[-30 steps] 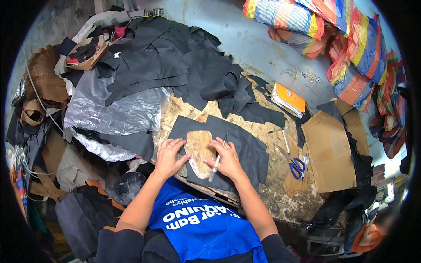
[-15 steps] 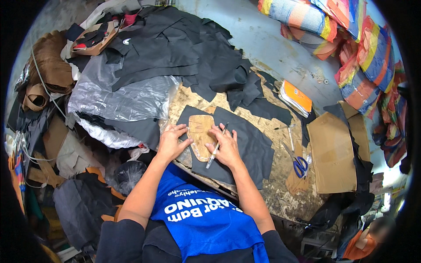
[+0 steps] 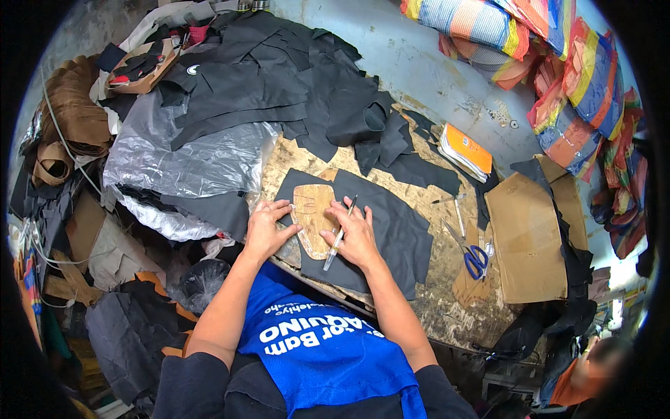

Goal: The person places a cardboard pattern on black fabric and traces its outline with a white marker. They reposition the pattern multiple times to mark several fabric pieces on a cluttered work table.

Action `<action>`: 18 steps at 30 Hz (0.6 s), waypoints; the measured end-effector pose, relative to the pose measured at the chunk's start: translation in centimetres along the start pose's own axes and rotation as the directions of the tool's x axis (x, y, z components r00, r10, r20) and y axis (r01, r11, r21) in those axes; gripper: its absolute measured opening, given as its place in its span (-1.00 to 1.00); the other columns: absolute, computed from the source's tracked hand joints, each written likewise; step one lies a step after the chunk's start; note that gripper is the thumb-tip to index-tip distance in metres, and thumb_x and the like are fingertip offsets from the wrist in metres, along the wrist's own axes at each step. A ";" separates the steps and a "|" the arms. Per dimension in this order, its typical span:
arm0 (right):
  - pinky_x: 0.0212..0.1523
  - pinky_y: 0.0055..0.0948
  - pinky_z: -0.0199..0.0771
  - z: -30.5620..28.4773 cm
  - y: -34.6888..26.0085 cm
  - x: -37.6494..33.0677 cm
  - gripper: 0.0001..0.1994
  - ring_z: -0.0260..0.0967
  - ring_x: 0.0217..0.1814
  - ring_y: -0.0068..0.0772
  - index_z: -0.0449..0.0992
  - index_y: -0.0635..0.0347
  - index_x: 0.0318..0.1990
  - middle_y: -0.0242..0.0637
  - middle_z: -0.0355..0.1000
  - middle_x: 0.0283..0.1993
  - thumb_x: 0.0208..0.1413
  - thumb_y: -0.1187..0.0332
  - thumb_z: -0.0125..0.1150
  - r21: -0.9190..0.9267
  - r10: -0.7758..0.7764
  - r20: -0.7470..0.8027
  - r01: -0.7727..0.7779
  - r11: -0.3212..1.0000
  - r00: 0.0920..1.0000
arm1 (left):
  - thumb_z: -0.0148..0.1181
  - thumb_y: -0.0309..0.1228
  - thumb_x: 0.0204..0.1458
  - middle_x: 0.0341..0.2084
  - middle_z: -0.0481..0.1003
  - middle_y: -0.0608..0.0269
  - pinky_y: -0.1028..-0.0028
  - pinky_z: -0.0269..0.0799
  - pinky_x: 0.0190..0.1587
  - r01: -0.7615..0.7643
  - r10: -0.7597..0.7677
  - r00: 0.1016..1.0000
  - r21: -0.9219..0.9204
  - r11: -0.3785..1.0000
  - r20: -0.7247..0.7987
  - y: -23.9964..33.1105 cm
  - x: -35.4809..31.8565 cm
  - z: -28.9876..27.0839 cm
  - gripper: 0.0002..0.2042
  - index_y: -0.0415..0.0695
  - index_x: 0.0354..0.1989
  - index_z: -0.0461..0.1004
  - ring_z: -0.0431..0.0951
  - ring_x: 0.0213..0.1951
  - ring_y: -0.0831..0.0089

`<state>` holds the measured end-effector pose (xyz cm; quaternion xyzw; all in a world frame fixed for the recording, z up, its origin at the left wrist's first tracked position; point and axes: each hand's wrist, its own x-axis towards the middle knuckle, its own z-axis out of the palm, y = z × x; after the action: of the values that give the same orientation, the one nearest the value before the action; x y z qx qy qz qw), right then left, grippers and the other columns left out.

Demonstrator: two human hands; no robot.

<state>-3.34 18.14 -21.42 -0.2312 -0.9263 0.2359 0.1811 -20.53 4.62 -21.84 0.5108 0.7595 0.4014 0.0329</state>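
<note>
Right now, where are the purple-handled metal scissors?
In the head view, right of centre: the purple-handled metal scissors lie between the flat black sheet and the brown cardboard.

This looks like a cutting workshop: the stained, scuffed surface [image 3: 296, 159] beneath the fingers [image 3: 278, 205] carries a black sheet [image 3: 391, 230], with scissors [image 3: 469, 253] to their right. Beyond them, black cut pieces [image 3: 251, 91] lie heaped; brown rolls [image 3: 73, 112] sit far left of them, striped bundles [image 3: 474, 31] beyond to their right.
</note>
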 end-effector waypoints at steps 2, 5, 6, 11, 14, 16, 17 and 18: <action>0.29 0.20 -0.27 0.2 0.2 -0.1 -0.55 0.02 0.37 -0.10 0.43 0.00 -0.01 -0.21 0.29 0.21 -0.08 0.11 0.30 -0.001 -0.017 -0.016 0.017 1.000 1.000 | 0.40 -0.32 -0.31 -0.12 0.50 0.11 0.29 0.27 0.07 0.062 -0.062 0.998 0.001 0.998 0.032 0.8 0.1 -0.4 -0.62 -0.19 -0.25 0.58 0.42 -0.05 0.20; 0.31 0.16 -0.32 0.4 0.7 0.0 -0.57 0.02 0.37 -0.08 0.43 0.01 -0.01 -0.18 0.31 0.18 -0.06 0.13 0.29 0.048 -0.018 -0.010 0.019 0.999 1.000 | 0.37 -0.36 -0.29 -0.15 0.49 0.13 0.27 0.23 0.07 -0.117 0.155 0.983 0.325 0.938 -0.095 2.8 -0.1 -0.2 -0.68 -0.13 -0.27 0.59 0.39 -0.02 0.27; 0.28 0.10 -0.18 0.3 0.9 0.2 -0.58 0.07 0.34 -0.11 0.42 0.05 0.00 -0.16 0.34 0.14 -0.02 0.15 0.26 0.100 0.032 -0.028 -0.029 0.995 0.999 | 0.27 -0.45 -0.25 -0.19 0.48 0.17 0.24 0.17 0.08 -0.190 0.224 0.973 0.343 0.920 -0.060 3.3 0.2 -0.1 -0.74 -0.07 -0.29 0.60 0.36 0.02 0.31; -0.30 -0.44 0.50 -2.2 1.3 1.5 -0.44 0.45 -0.44 -0.35 0.31 0.24 -0.06 -0.31 0.38 -0.46 0.24 -0.14 -0.29 0.915 0.408 -0.071 -0.103 0.389 0.910 | 0.09 -0.51 -0.19 -0.30 0.52 -0.04 0.27 0.41 -0.13 -0.202 0.003 0.886 0.379 0.903 0.463 5.9 1.7 2.3 -0.86 -0.31 -0.53 0.55 0.55 -0.23 0.18; -0.52 -0.56 0.43 -4.1 0.2 2.0 -0.49 0.40 -0.56 -0.50 0.41 0.24 -0.26 -0.34 0.38 -0.54 0.24 -0.10 -0.18 0.955 0.416 0.067 -0.180 0.237 0.907 | 0.11 -0.38 -0.13 -0.22 0.45 -0.29 0.11 0.43 -0.13 -0.438 0.062 0.814 0.540 0.718 0.578 8.6 0.4 4.7 -0.63 -0.43 -0.19 0.44 0.51 -0.17 -0.06; -0.41 -0.54 0.47 -4.4 -1.0 2.4 -0.74 0.44 -0.45 -0.51 0.48 0.29 -0.24 -0.30 0.46 -0.43 0.16 0.23 0.10 0.862 0.249 0.149 -0.249 0.442 0.957 | 0.08 -0.01 0.00 0.00 0.24 -0.58 -0.15 0.29 0.00 -0.180 -0.148 0.865 0.572 0.800 0.479 10.6 -1.2 6.3 -0.25 -0.44 0.18 0.14 0.27 0.03 -0.46; -0.37 -0.53 0.46 -4.2 -1.6 2.4 -0.79 0.44 -0.41 -0.51 0.49 0.29 -0.19 -0.28 0.49 -0.38 0.11 0.33 0.17 0.813 0.139 0.167 -0.216 0.540 0.976 | -0.02 0.21 -0.02 0.11 0.11 -0.55 -0.19 0.14 0.11 -0.080 -0.244 0.854 0.581 0.810 0.459 11.3 -1.5 7.1 -0.13 -0.36 0.24 0.09 0.07 0.13 -0.54; -0.29 -0.55 0.46 -4.7 -1.8 2.6 -0.75 0.45 -0.31 -0.55 0.51 0.31 -0.15 -0.22 0.52 -0.29 0.06 0.36 0.23 0.689 0.092 0.300 -0.282 0.668 0.949 | -0.07 0.24 -0.02 0.15 0.07 -0.51 -0.19 0.14 0.09 -0.125 -0.244 0.841 0.614 0.780 0.482 11.7 -1.7 7.6 -0.12 -0.31 0.26 0.07 0.07 0.14 -0.52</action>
<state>-4.03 19.76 -15.97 -0.2051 -0.7434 0.6254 0.1189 -7.43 9.49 -20.07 0.5582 0.8245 -0.0333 0.0867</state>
